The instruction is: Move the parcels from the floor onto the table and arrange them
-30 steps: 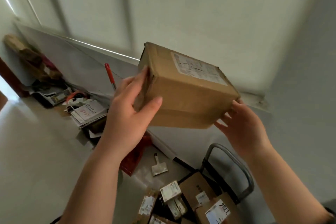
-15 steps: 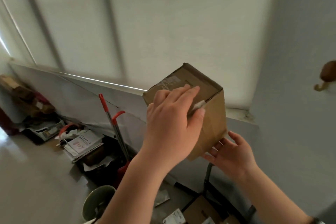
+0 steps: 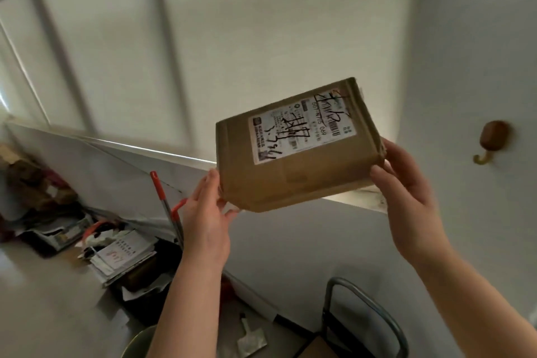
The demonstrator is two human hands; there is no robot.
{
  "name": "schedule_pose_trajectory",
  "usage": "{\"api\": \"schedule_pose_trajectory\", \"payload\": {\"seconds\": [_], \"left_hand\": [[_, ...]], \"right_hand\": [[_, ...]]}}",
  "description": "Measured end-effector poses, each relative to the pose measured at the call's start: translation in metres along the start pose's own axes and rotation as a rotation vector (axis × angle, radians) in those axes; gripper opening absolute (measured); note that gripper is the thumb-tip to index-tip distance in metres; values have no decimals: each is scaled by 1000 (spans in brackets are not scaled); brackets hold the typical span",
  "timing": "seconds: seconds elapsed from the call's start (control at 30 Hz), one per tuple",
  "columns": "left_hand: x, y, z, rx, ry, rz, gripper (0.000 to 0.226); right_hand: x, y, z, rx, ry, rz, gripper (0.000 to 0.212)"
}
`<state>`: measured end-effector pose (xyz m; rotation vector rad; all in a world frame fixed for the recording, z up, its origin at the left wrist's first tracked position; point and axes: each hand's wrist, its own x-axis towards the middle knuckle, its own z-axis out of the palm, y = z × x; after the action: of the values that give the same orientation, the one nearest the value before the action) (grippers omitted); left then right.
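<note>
A brown cardboard parcel (image 3: 293,174) is held up in front of the wall, its white shipping label with black handwriting facing me. My left hand (image 3: 206,221) holds its lower left corner, thumb under the bottom edge and fingers up the side. My right hand (image 3: 406,195) grips its right end, fingers curled behind it. At the bottom right, the corner of another cardboard box (image 3: 316,349) shows on the floor. No table is in view.
A grey metal trolley handle (image 3: 366,308) stands at the lower right. Piled papers and clutter (image 3: 122,256) lie along the wall at left, beside red-handled cleaning tools (image 3: 165,200). A brown wall hook (image 3: 491,139) hangs at right. A green bin rim (image 3: 139,340) sits at the bottom.
The parcel has been turned so that its labelled face points at me. My left hand went from over its top to its lower left corner. My right hand shifted to its right end.
</note>
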<state>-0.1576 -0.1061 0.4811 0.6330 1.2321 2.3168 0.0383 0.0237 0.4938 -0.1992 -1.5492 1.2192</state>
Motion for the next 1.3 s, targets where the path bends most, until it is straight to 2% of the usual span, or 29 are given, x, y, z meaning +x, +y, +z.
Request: {"api": "schedule_pose_trajectory", "payload": {"seconds": [0.07,0.17,0.37,0.43,0.63,0.77,0.9,1.0,1.1,1.17,1.23,1.3], "left_hand": [[-1,-15,-5,-107,16,-138,38],[-7,-32,-10,-195,21,-223,33],[-7,-30,-18,-210,11,-126,27],[-4,-29,-20,-234,4,-129,29],[-8,-58,-27,-348,-33,-336,35],[-12,-77,-38,-378,-25,-356,42],[-6,-72,-40,-344,-17,-299,36],[1,-54,-37,-163,-21,-168,24],[6,-30,-34,58,-26,61,25],[7,-12,-30,170,-70,190,25],[8,0,-29,259,-120,257,31],[9,5,-30,339,-119,282,25]], "right_hand": [[-4,-3,5,-157,-31,-104,39],[-9,-2,10,-352,-56,-261,38],[-11,-1,11,-226,-56,-255,33],[-11,-4,12,-225,-74,-304,31],[-17,-3,26,-500,-196,-617,38],[-26,9,24,-563,-234,-654,38],[-24,15,24,-496,-206,-602,33],[-15,15,24,-410,-123,-485,30],[2,13,26,-336,14,-236,26],[13,14,26,-278,80,-10,34],[22,20,19,-247,69,141,34],[24,26,12,-235,33,239,26]]}}
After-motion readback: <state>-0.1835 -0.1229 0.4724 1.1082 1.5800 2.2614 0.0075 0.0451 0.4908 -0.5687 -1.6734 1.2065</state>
